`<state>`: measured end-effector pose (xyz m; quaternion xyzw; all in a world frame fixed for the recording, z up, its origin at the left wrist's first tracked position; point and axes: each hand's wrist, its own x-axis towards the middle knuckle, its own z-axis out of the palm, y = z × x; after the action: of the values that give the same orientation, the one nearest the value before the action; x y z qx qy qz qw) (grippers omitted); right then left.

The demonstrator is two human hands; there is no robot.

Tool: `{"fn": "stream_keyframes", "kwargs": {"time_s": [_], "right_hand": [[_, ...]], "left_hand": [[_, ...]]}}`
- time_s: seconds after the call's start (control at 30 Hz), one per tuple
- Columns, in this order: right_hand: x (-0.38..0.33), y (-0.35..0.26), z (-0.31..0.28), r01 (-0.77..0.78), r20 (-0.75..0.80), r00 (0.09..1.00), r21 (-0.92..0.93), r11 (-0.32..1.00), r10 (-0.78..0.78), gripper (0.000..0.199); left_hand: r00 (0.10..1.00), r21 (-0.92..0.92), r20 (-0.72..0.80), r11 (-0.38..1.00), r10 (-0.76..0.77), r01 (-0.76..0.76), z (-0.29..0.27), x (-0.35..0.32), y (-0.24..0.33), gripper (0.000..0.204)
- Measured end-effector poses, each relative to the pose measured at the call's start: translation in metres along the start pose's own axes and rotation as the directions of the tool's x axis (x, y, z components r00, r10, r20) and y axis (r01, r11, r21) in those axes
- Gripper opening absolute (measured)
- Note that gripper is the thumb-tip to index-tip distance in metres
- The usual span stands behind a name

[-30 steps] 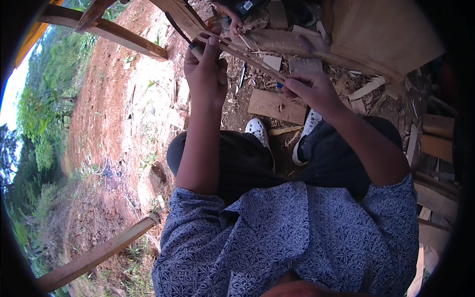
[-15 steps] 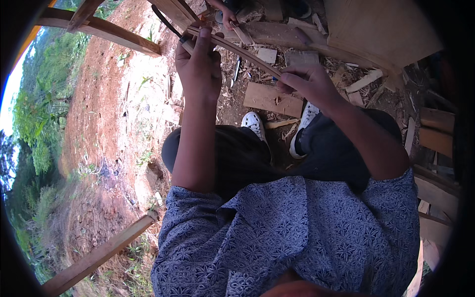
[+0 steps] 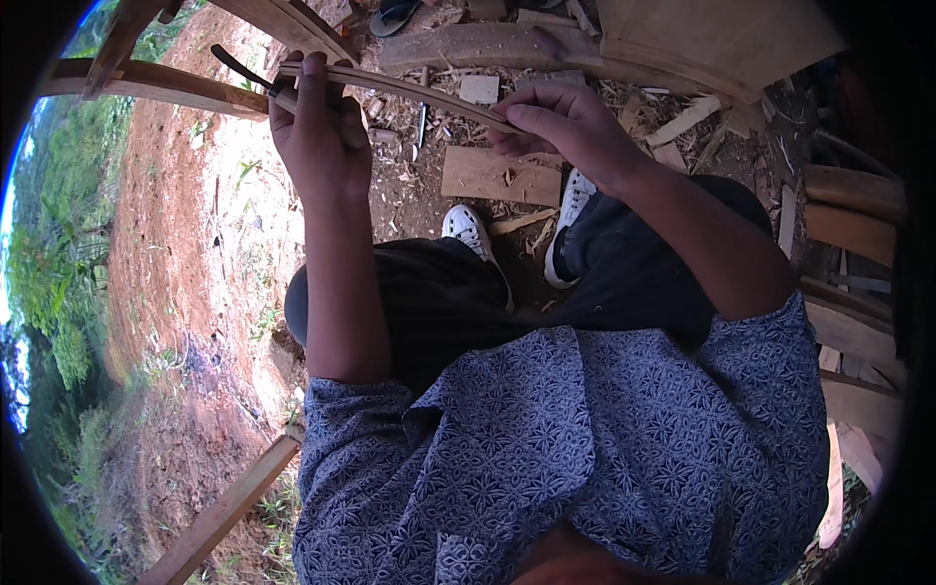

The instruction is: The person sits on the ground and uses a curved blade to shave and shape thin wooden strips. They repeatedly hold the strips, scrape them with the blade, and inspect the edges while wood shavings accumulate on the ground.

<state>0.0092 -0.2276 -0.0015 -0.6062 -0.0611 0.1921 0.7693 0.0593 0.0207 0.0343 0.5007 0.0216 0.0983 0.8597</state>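
Between my hands a long, thin wooden strip (image 3: 419, 92) runs nearly crosswise, slightly bowed. My left hand (image 3: 320, 122) is closed around its left end, the thumb pressed along the top. That same hand also grips a knife with a dark, curved blade (image 3: 237, 64) pointing up and left; its pale handle (image 3: 285, 99) is partly hidden by the fingers. At the strip's right end, my right hand (image 3: 573, 127) pinches it between thumb and fingers. Both hands are held out above my knees, over the littered ground.
A flat board (image 3: 502, 175) lies before my shoes, and a narrow metal tool (image 3: 422, 112) lies beyond it. Wood shavings and offcuts (image 3: 682, 122) cover the ground. A long timber (image 3: 458, 47) and a large panel (image 3: 721, 39) are farther off. Wooden posts (image 3: 180, 93) stand left, beside a dirt slope.
Both hands have moved left in view with the strip and knife, and the strip now lies more level. The view has shifted too; another person's hand at the top is no longer visible.
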Motion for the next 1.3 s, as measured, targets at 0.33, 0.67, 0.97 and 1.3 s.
{"fn": "stream_keyframes", "kwargs": {"time_s": [0.33, 0.67, 0.97, 1.3], "right_hand": [[-0.001, -0.002, -0.003, 0.040, 0.032, 0.999, -0.003, 0.999, -0.040, 0.026], [-0.003, -0.005, -0.002, 0.077, 0.052, 0.996, -0.051, 0.996, -0.074, 0.025], [-0.002, -0.007, 0.000, 0.001, -0.004, 1.000, -0.085, 0.996, -0.001, 0.021], [-0.003, -0.003, -0.002, -0.081, 0.059, 0.995, -0.041, 0.996, 0.083, 0.016]], "left_hand": [[0.999, 0.031, -0.047, 0.999, 0.014, -0.012, -0.001, 0.001, 0.000, 0.012], [0.997, 0.048, -0.081, 0.999, 0.002, 0.002, 0.001, 0.000, 0.001, 0.013], [0.997, -0.021, -0.076, 0.999, 0.024, -0.026, 0.004, -0.002, 0.001, 0.015], [0.998, -0.092, 0.033, 0.994, 0.057, -0.054, 0.009, -0.006, 0.005, 0.020]]}}
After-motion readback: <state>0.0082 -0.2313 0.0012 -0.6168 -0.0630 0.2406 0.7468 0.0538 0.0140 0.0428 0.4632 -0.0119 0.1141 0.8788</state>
